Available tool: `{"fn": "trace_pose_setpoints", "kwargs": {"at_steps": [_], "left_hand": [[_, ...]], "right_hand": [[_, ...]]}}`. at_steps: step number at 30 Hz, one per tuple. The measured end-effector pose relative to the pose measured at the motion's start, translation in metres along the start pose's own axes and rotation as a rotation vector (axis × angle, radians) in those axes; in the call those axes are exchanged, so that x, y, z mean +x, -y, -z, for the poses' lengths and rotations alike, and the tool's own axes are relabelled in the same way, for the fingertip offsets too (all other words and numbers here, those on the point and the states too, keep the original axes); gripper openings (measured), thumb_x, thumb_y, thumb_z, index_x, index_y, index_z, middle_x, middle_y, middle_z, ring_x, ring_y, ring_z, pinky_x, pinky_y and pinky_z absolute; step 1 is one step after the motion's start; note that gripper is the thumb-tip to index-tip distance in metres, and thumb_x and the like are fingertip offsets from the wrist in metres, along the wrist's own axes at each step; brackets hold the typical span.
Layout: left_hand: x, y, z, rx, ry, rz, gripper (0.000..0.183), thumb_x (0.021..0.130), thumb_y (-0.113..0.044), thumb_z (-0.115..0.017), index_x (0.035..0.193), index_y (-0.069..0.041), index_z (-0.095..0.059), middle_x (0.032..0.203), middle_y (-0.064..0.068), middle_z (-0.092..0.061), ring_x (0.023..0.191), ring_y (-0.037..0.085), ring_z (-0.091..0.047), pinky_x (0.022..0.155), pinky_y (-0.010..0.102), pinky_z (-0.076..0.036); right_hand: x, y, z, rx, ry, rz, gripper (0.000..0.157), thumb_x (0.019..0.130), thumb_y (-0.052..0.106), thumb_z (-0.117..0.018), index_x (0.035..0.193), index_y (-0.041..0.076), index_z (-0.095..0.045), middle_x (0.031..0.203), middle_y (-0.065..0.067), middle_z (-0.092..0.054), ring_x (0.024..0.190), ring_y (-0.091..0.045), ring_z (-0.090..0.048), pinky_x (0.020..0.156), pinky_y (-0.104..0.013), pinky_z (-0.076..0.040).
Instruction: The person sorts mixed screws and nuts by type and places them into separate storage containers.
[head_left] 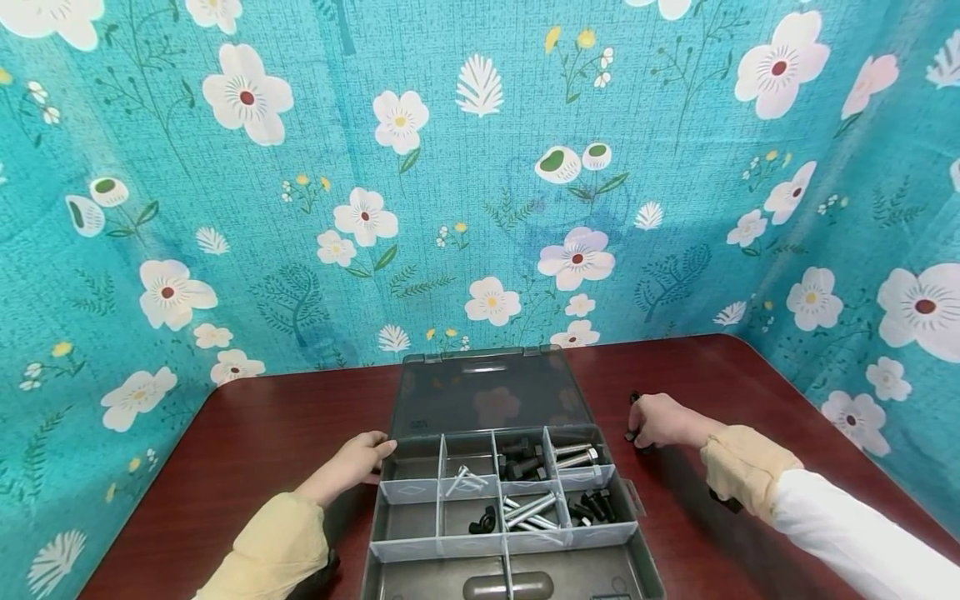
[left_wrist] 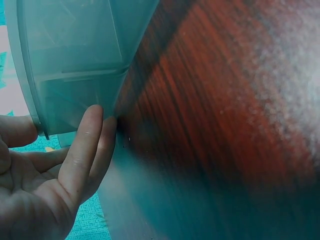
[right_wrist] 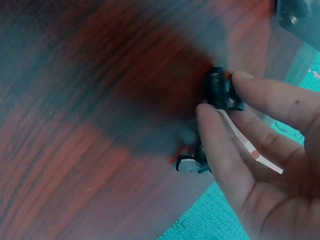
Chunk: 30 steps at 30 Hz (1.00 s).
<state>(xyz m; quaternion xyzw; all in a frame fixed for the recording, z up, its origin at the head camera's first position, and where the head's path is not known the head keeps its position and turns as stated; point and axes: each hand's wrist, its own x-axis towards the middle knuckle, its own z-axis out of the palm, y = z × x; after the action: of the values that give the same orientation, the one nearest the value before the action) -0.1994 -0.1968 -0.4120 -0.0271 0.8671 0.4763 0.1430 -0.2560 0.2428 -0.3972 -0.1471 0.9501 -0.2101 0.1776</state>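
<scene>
A compartment box of grey see-through plastic lies with its lid tilted back. My left hand holds its far left corner; in the left wrist view the thumb is at the rim and the fingers lie along the outer wall. On the right, my right hand pinches a small, dark, curved black piece between thumb and finger, low over the tabletop. Another black piece shows just beyond the thumb. The exact kind of these black pieces cannot be made out.
Silver bolts lie in several compartments. Others hold black bolts, black hex-headed pieces and curved black pieces. The dark red table meets a turquoise flowered cloth at the back and sides.
</scene>
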Motion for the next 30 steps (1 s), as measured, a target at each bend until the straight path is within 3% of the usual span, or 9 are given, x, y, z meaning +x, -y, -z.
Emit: {"fn": "trace_pose_setpoints", "kwargs": {"at_steps": [8,13,19,30], "left_hand": [[0.002,0.001,0.001,0.037,0.007,0.008,0.043,0.097,-0.011,-0.042,0.127,0.019,-0.035,0.115,0.028,-0.049,0.097,0.033,-0.054,0.073,0.042,-0.055],[0.002,0.002,0.001,0.033,0.007,0.003,0.043,0.097,-0.012,-0.042,0.126,0.019,-0.036,0.114,0.027,-0.05,0.096,0.031,-0.054,0.073,0.042,-0.055],[0.0,0.001,0.002,0.04,0.004,0.006,0.043,0.097,-0.012,-0.042,0.126,0.019,-0.036,0.113,0.026,-0.05,0.095,0.031,-0.054,0.073,0.042,-0.055],[0.0,0.002,0.002,0.028,0.011,0.002,0.044,0.097,-0.011,-0.042,0.127,0.02,-0.034,0.113,0.027,-0.051,0.098,0.034,-0.054,0.073,0.042,-0.055]], "right_hand": [[0.0,-0.005,-0.002,-0.096,-0.057,0.08,0.012,0.073,-0.008,-0.061,0.082,-0.001,-0.065,0.076,-0.01,-0.06,0.058,-0.014,-0.055,0.048,-0.027,-0.05],[-0.004,-0.006,0.0,-0.1,-0.093,0.125,0.011,0.073,-0.007,-0.061,0.08,0.0,-0.066,0.074,-0.009,-0.061,0.057,-0.012,-0.054,0.047,-0.025,-0.049],[-0.014,0.008,0.004,-0.138,-0.178,0.234,0.011,0.074,-0.005,-0.064,0.076,0.005,-0.068,0.072,-0.003,-0.062,0.062,-0.01,-0.052,0.05,-0.023,-0.046],[-0.037,0.031,-0.005,-0.136,-0.245,0.351,0.015,0.074,-0.007,-0.065,0.081,0.005,-0.07,0.077,-0.002,-0.066,0.069,-0.01,-0.059,0.056,-0.021,-0.05]]}}
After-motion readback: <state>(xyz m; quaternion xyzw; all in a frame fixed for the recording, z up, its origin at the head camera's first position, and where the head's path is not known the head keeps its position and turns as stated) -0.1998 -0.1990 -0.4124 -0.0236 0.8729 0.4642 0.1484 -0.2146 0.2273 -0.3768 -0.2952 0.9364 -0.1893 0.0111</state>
